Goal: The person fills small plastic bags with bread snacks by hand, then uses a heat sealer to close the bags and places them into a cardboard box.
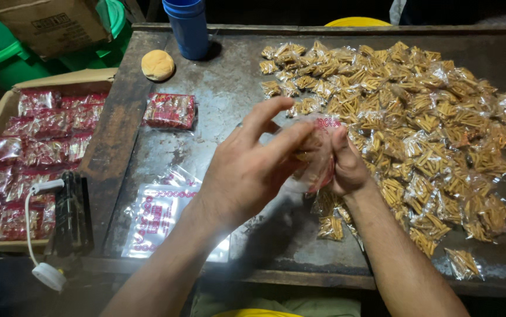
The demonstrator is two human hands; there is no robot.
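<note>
My left hand [251, 170] and my right hand [345, 167] meet above the middle of a worn metal table [223, 100]. Between them they hold a clear plastic bag with red print [318, 154]. Left-hand fingers are spread over the bag's mouth, and the right hand pinches its right side. Whether small packets are inside the bag is hard to tell. A big heap of small clear packets of tan snack sticks [417, 117] covers the table to the right of the hands.
A stack of flat printed bags [159, 214] lies at front left. A filled red packet [169, 110], a bun [157, 64] and a blue cup [188, 26] sit farther back. A carton of red packets [29, 152] and a black sealer [71, 211] stand left.
</note>
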